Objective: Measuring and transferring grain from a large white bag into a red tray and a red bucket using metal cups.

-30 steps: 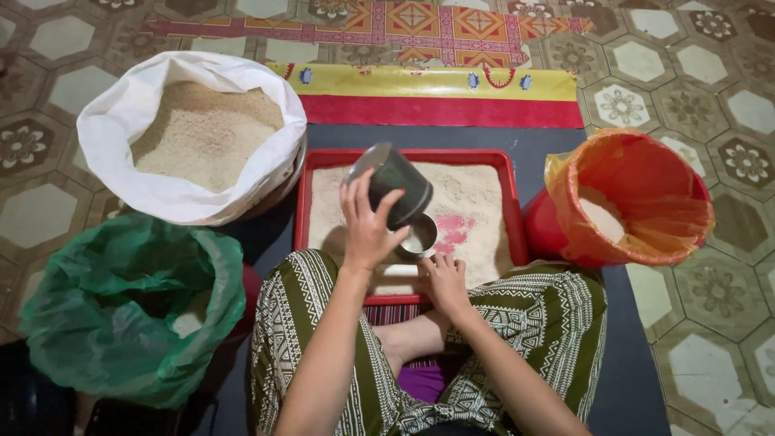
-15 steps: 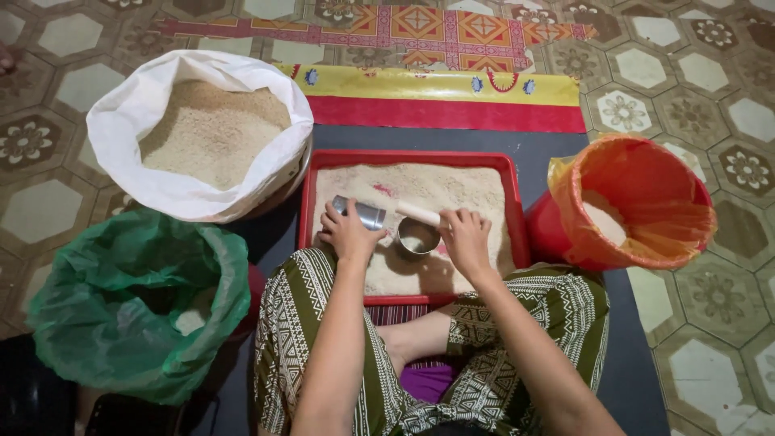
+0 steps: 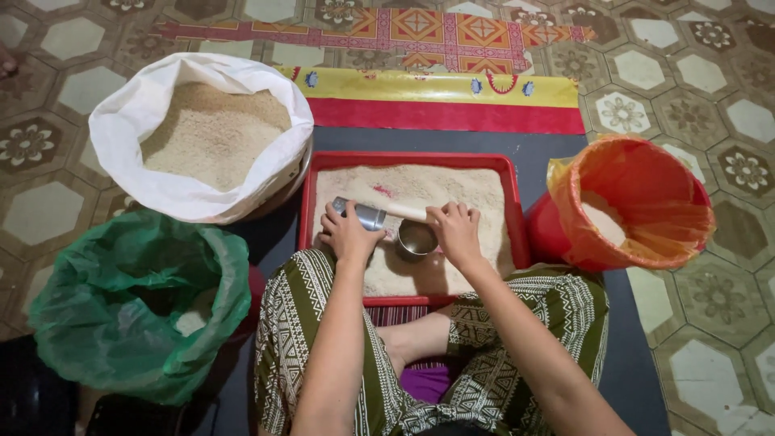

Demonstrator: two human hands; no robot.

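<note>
We see the left hand (image 3: 347, 234) closed around a small metal cup (image 3: 365, 215), lying on its side over the grain in the red tray (image 3: 408, 159). The right hand (image 3: 456, 230) rests fingers-down on the grain, holding nothing, just beside a second metal cup (image 3: 416, 240) standing open-mouthed. White sack (image 3: 153, 182) left, orange-lined bucket (image 3: 638, 202) right.

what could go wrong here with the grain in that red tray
The metal cup lies on its side in the grain, so a quick lift by the left hand or right hand could scatter grain over the red tray rim. The orange-lined bucket looks tilted and might spill.
</note>
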